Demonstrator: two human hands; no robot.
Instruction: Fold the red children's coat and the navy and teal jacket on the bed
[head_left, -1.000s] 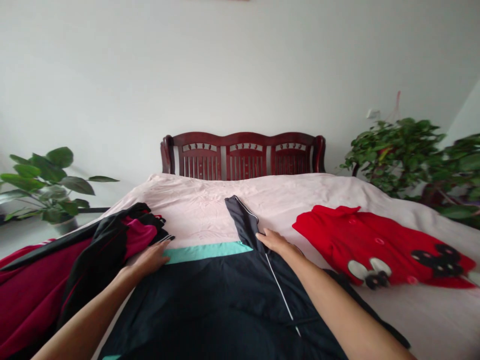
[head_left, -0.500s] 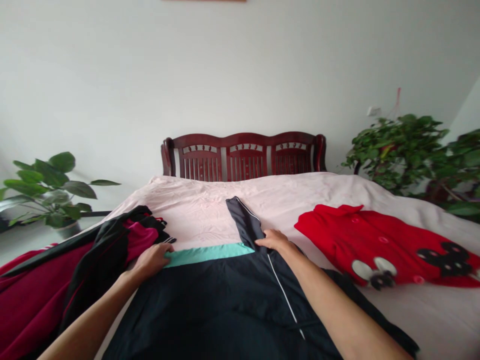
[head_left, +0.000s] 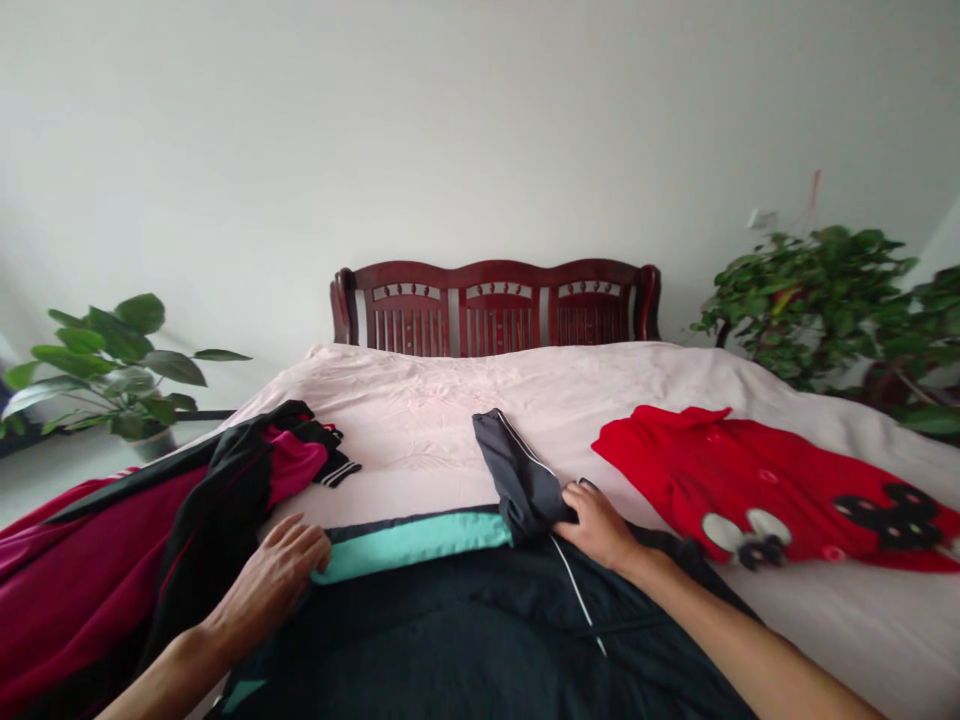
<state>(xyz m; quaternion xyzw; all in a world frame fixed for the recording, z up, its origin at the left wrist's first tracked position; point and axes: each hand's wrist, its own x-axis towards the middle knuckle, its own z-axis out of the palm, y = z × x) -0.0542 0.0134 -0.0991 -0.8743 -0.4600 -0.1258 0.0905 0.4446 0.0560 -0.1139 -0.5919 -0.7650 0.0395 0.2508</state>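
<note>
A dark navy jacket (head_left: 465, 640) with a teal band (head_left: 420, 540) and a thin white stripe lies spread on the pink bedsheet (head_left: 420, 420) in front of me. My left hand (head_left: 274, 585) lies on the left end of the teal band with its fingers curled over the edge. My right hand (head_left: 600, 525) is closed on the base of the jacket's dark sleeve (head_left: 517, 470), which points away across the bed.
A heap of black and magenta clothes (head_left: 187, 510) lies at the left. A red garment with black and white shapes (head_left: 757, 490) lies at the right. A dark wooden headboard (head_left: 495, 310) stands behind, with potted plants (head_left: 112, 370) on both sides.
Both hands have drawn back toward me with the jacket's top edge, and the sleeve has bunched up under my right hand. The view has shifted slightly right.
</note>
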